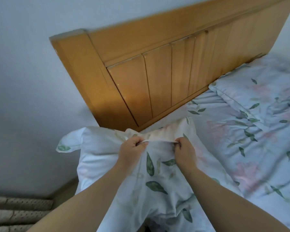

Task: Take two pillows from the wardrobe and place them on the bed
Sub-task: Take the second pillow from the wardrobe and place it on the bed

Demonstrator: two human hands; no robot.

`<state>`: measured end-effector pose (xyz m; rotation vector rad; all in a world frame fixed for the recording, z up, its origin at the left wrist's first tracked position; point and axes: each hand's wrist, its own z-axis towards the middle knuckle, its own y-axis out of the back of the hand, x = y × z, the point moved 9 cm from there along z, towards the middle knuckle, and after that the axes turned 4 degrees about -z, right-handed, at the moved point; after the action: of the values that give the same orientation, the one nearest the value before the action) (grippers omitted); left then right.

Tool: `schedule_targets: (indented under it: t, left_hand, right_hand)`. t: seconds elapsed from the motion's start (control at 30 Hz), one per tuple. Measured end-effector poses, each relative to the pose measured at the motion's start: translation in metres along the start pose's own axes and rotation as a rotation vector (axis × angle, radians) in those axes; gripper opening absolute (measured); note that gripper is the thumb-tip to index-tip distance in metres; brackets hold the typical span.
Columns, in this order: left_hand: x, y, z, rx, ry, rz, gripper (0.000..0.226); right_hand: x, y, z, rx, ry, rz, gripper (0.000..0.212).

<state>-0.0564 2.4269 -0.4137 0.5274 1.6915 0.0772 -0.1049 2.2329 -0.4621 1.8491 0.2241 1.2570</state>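
Your left hand point(132, 149) and right hand point(184, 149) reach forward on bare, outstretched forearms, knuckles up, side by side and slightly apart. The fingers point(141, 143) of both curl tight into fists, pinching cloth between them.

A home bedroom is showing here. A wooden headboard point(157, 64) is standing beyond the hands point(131, 152) against a pale wall point(32, 64), with floral bedding point(241, 139) lying to their right.

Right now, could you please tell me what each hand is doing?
Left hand: closed, gripping the top edge of the pillow.
Right hand: closed, gripping the same pillow edge.
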Motion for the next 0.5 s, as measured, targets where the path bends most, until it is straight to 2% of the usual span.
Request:
schedule_targets:
  t: [0.2,0.5]
  left_hand:
    - [-0.038,-0.073,0.086,0.008,-0.010,-0.024,0.027]
    - [-0.057,-0.174,0.196,0.021,-0.023,-0.020,0.026]
  right_hand:
    - [-0.020,0.049,0.108,-0.129,-0.003,-0.030,0.026]
    - [-0.060,0.088,0.241,-0.225,-0.097,-0.016,0.027]
